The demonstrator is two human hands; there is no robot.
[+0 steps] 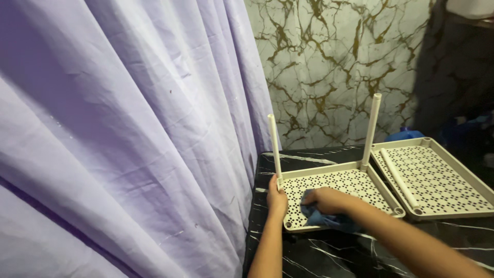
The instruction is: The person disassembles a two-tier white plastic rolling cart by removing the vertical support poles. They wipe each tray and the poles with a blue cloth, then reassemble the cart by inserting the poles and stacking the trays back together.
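Head view, looking down at a black desk (329, 255) with white marble veining. Cream perforated shelf tray (337, 188) lies flat on the desk, near its left edge. Two white poles stand upright from its far corners: left pole (275, 146), right pole (371, 128).

Left hand (277, 200) grips the tray's left rim near the base of the left pole, fingers curled over the edge, closed on the rim. Right hand (325, 201) lies palm down on the tray's perforated surface, pressed onto a crumpled blue cloth (329, 219); fingers bent over the cloth, holding it against the tray. Part of the cloth trails off the tray's near edge onto the desk.

Second perforated tray (437, 180), same cream colour, lies just beside the first on the right, edges near touching. A loose white pole (399, 177) lies along its left side.

Lilac curtain (128, 128) hangs in folds across the left. White wall with gold veins (334, 62) behind the desk. Blue object (404, 135) behind the second tray, too hidden to identify.
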